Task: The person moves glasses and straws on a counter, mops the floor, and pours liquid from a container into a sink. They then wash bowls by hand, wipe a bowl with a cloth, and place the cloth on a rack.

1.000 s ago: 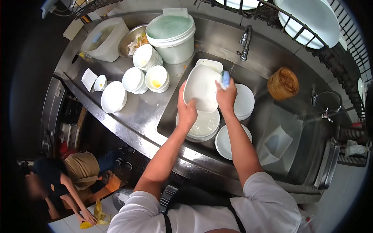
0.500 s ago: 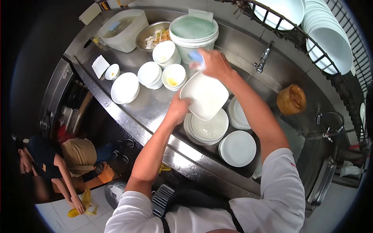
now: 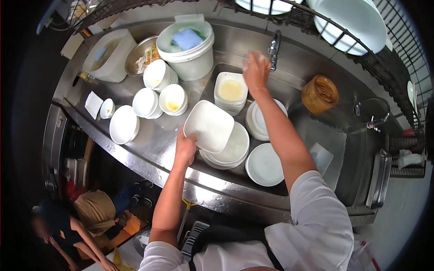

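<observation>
A white square bowl (image 3: 209, 125) is gripped at its lower left rim by my left hand (image 3: 185, 149), its hollow side facing me. Beneath it, partly covered, stand stacked round bowls (image 3: 237, 144). My right hand (image 3: 257, 74), holding nothing, reaches with fingers apart close to the tap (image 3: 274, 47); its fingertips are slightly blurred. Below that hand is a stack of square dishes (image 3: 231, 90) with cloudy yellowish liquid in the top one. On top of the white bucket (image 3: 190, 63) of green suds lies a blue sponge (image 3: 186, 39).
Several stacked small bowls (image 3: 145, 103) and a larger bowl (image 3: 124, 124) are on the left counter. Round plates (image 3: 264, 165) and a bamboo steamer (image 3: 319, 94) stand right. A wire rack (image 3: 343, 34) hangs overhead. Another person (image 3: 68, 226) is at lower left.
My right hand has let go of the blue sponge, now on the bucket, and moved toward the tap. My left hand still holds the square bowl; the whole view has shifted.
</observation>
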A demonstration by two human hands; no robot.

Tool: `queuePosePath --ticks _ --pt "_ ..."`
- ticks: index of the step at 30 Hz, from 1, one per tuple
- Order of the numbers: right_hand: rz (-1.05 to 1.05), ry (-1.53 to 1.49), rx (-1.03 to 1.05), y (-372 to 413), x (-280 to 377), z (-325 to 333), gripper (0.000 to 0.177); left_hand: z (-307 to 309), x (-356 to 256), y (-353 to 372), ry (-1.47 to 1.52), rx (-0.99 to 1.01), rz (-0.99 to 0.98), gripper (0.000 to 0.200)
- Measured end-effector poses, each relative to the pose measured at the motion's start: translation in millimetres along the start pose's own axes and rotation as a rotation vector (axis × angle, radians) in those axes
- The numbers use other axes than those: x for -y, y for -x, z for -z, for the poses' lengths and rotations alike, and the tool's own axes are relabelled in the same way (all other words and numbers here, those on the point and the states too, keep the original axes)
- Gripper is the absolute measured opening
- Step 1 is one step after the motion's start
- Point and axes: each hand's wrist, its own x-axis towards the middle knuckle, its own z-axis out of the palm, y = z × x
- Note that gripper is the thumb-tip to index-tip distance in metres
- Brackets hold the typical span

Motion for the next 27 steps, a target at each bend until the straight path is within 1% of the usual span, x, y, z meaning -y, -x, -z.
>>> queuePosePath --ticks 1,3,4,5,8,11,14,17,18,20,21,22,24,27 --pt "0.042 0.094 -0.072 -4 -19 9 0.026 -7 1 -2 0.004 0.012 0.003 0.053" --pt "-0.03 0.02 0.138 -4 -67 0 0.021 -24 5 -9 0.024 0.037 0.015 0.052" --pt "-0.065 -0.021 0.242 -3 -81 -3 0.018 -35 9 -15 0.039 0.051 0.023 0.052" --pt "-0.111 -0.065 0.187 -3 -80 -1 0.016 -48 10 -18 0.054 0.063 0.032 0.051" --pt "-0.431 -0.33 0.074 1 -75 7 0.019 -90 17 -31 0.178 0.104 0.05 0.048" --pt "-0.575 -0.412 0.02 -1 -80 11 0.021 -126 28 -49 0.269 0.174 0.079 0.05" --pt "-0.665 -0.456 0.036 -1 -88 12 0.02 -157 41 -65 0.34 0.227 0.116 0.048" --pt "-0.736 -0.609 0.008 3 -96 0 0.023 -180 51 -78 0.481 0.207 0.206 0.046" --pt "-0.744 -0.605 -0.089 9 -97 -4 0.025 -185 55 -80 0.507 0.197 0.21 0.044" --pt "-0.755 -0.597 -0.281 18 -76 2 0.03 -192 61 -85 0.559 0.176 0.218 0.042" --pt "-0.703 -0.564 -0.257 31 -62 11 0.031 -190 83 -108 0.616 0.231 0.285 0.042" --pt "-0.647 -0.531 -0.235 46 -47 24 0.034 -192 82 -106 0.61 0.199 0.242 0.042" --pt "-0.826 -0.947 0.068 69 -18 44 0.028 -197 78 -97 0.594 0.133 0.159 0.042" --pt "-1.099 -1.007 0.329 85 9 58 0.017 -195 110 -111 0.733 0.171 0.074 0.043"
